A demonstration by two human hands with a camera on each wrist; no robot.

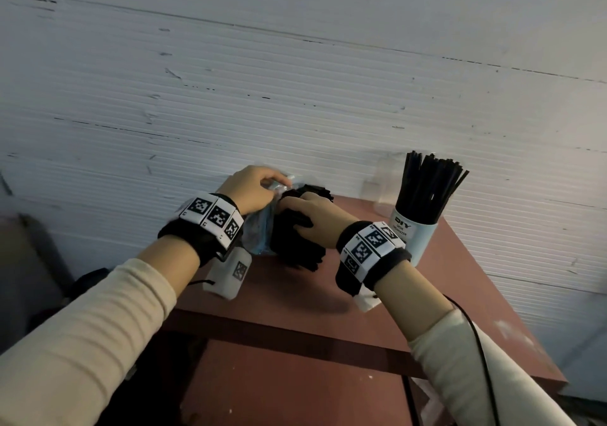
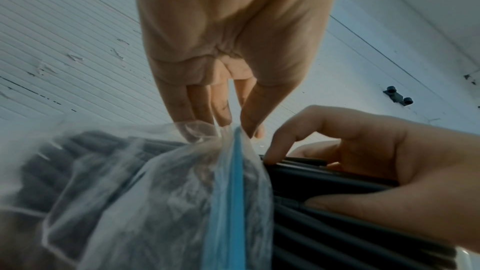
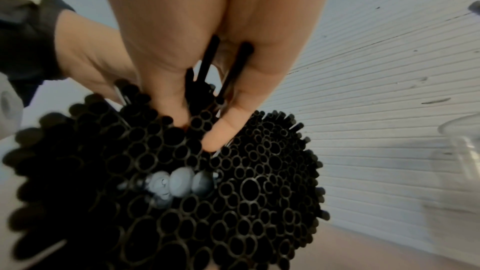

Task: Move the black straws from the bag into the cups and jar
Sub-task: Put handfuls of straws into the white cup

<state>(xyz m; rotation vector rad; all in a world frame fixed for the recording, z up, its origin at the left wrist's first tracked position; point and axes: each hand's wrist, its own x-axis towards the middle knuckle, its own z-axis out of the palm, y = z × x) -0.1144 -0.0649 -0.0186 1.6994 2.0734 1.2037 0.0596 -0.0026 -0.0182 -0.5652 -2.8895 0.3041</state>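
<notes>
Above the reddish-brown tabletop, the left hand pinches the crumpled clear plastic bag with a blue strip; the right hand grips the bundle of black straws protruding from it. More straws stand in a pale blue cylindrical cup nearby.

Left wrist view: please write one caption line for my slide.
Left hand pinches the clear bag while right hand grips black straws.

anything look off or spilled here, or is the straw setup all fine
Nothing spilled. The left hand pinches the bag mouth while the right hand grips the black straws poking out. The white cup stands upright, already full of straws.
</notes>
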